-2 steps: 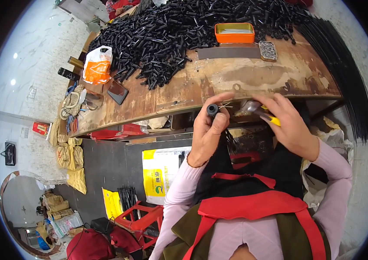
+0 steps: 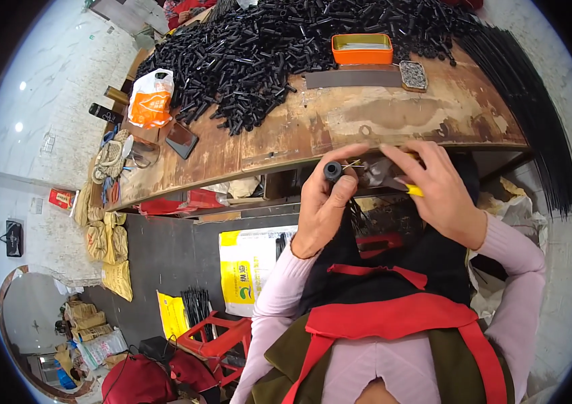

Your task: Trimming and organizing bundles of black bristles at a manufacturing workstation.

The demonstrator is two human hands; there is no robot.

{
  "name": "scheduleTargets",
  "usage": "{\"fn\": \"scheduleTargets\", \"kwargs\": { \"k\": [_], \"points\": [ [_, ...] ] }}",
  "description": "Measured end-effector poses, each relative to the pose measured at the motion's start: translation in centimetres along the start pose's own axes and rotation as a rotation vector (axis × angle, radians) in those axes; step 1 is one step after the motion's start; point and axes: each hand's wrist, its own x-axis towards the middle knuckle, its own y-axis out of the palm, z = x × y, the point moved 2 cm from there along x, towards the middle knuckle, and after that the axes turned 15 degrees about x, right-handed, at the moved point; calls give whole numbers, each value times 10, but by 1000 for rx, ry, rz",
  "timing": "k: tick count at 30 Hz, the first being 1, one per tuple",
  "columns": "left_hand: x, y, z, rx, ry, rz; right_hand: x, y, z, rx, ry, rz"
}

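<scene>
Right now, from where I watch, the biggest thing in view is the worn wooden workbench (image 2: 394, 114), its near edge curving just above my hands. Heaped across its far side lies a great pile of short black tubes (image 2: 279, 47), with a bundle of long thin black rods (image 2: 535, 101) draped over the right end. On the bench top sit an orange tin (image 2: 361, 48), a flat grey strip (image 2: 353, 79) just in front of it, an orange-and-white bag (image 2: 150, 99) at the left and a dark phone (image 2: 181, 140) near that.

Below the bench edge, my left hand (image 2: 323, 205) is curled shut around one short black tube (image 2: 332, 171), pinched between thumb and fingers with its open round end tipped up toward the camera, so its long axis runs down into the palm. My right hand (image 2: 437, 188) is just beside it, fingers closed around a yellow-handled tool (image 2: 412, 190) whose working end I cannot make out. A thin pale wire (image 2: 351, 165) bridges the gap, running roughly level from the right fingers to the tube's mouth. The tube lies left of the right hand, the two hands close but not touching.
</scene>
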Motion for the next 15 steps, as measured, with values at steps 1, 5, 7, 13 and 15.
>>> {"fn": "scheduleTargets", "kwargs": {
  "k": [1, 5, 7, 13, 15],
  "points": [
    [-5, 1, -6, 84, -42, 41, -2, 5, 2, -19, -1, 16],
    [-16, 5, -14, 152, 27, 20, -3, 10, 15, -59, -63, -42],
    [-24, 4, -16, 124, -1, 72, -6, 11, 18, -21, -26, -21],
    [-35, -4, -22, 428, 50, 138, -21, -17, 12, -94, -188, 162],
    [-37, -5, -26, 403, 44, 206, -15, -34, 28, 151, 18, 385]
  ]
}}
